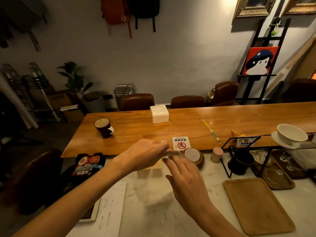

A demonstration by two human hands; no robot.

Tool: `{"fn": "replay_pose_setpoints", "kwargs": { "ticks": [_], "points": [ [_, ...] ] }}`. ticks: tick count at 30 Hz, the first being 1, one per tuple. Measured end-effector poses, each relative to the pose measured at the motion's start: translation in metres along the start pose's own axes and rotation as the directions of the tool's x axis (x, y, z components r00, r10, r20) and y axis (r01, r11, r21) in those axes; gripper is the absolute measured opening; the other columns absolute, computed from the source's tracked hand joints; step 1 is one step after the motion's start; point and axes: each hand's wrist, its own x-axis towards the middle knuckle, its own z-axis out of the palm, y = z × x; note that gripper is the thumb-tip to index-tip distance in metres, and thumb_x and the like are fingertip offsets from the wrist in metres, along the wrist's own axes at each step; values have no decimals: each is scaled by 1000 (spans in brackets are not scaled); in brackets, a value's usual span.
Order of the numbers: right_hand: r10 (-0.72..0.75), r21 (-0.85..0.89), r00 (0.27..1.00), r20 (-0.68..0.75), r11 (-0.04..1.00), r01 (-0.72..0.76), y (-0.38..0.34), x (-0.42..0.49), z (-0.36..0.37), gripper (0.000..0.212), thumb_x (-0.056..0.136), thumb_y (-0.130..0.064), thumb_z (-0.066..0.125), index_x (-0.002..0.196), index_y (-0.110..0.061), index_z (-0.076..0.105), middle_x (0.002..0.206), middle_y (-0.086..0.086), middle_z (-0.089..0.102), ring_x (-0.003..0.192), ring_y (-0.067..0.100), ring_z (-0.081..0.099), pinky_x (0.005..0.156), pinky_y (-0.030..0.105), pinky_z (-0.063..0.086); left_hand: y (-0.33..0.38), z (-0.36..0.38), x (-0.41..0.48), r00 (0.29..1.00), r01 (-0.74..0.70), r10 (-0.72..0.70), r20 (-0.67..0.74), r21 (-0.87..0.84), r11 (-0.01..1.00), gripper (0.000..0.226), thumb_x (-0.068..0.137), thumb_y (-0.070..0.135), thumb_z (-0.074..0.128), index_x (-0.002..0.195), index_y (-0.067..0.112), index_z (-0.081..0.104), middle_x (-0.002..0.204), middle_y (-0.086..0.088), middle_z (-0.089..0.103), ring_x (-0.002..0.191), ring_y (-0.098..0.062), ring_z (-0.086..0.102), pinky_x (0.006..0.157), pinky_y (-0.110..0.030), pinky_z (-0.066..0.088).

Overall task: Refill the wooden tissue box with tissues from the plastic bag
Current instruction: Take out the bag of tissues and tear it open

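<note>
Big wooden table (136, 132) takes up most of the view, with a pale marble counter (213, 190) closer in. On the far side of the table sits a white block of tissues (159, 114), well apart from the action. On the counter there's a wooden tray (256, 206), and right under the hands a blurry white heap that I'd guess is the plastic bag (156, 195) with tissues in it. The wooden tissue box (150, 170) peeks out just beyond the bag, mostly covered by the left hand (145, 153).

Both hands are close together over the box. The left looks pinched on something thin and clear, while the right hand (186, 178) is spread open, fingers loose, not clamped on anything I can see.

Progress-wise, looks early: no tissues visibly in the box, so the actual filling is still left.

Motion blur hides what's being pinched, and whether the box is open.
</note>
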Motion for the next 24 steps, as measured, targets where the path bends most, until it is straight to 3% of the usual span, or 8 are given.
{"fn": "replay_pose_setpoints", "kwargs": {
  "ticks": [4,6,8,11,13,16,21,24],
  "points": [
    [117,-262,954,278,964,-41,7,7,-4,75,59,-16,88,127,-15,55,101,5,70,96,28,60,81,38,50,0,2,-5,1000,3,-3,-6,7,1000,34,103,39,31,119,16,51,103,-1,66,71,-10,56,62,-21,48],
    [38,-329,918,394,939,103,8,5,-11,61,62,-11,84,119,-13,59,104,8,68,102,30,57,89,42,45,0,6,-9,997,-38,44,-59,92,995,34,103,40,33,115,16,54,90,1,65,64,-10,55,52,-22,44],
    [-73,-300,863,500,920,252,10,0,-20,47,67,-12,81,110,-11,63,105,10,65,103,32,54,91,44,44,-1,10,-13,980,-87,117,-163,180,980,28,99,38,45,97,15,60,66,5,59,46,-7,42,39,-17,23],
    [-192,-190,780,595,910,368,14,-13,-33,35,67,-13,78,101,-14,66,107,8,65,104,30,57,85,40,52,1,12,-18,964,-97,157,-213,267,959,23,92,38,61,82,17,61,51,8,54,37,-6,30,37,-15,13],
    [-223,-101,746,628,927,362,15,-19,-42,34,73,-13,74,105,-19,65,115,5,66,112,27,58,90,37,52,7,14,-20,957,-107,175,-230,280,954,25,91,39,59,82,16,62,51,7,55,38,-6,30,36,-16,19],
    [-284,94,660,696,947,307,21,-27,-44,40,90,1,46,123,-22,49,121,5,62,117,27,51,99,36,40,15,13,-21,958,-121,188,-215,292,949,25,84,40,68,83,15,63,49,6,53,37,-6,29,38,-17,18],
    [-239,210,595,767,970,118,33,-26,-60,34,86,-3,45,109,-26,54,126,-3,59,130,14,37,104,24,27,26,13,-18,967,-191,220,-131,206,960,32,87,45,62,86,12,61,53,2,56,34,-11,44,33,-19,34],
    [-160,208,489,858,977,-46,31,-21,-73,26,90,-14,43,109,-29,52,129,-3,54,124,14,43,101,28,39,36,15,-16,977,-161,178,-114,149,976,34,87,48,63,89,14,60,59,2,60,37,-14,49,34,-22,37]
  ]
}}
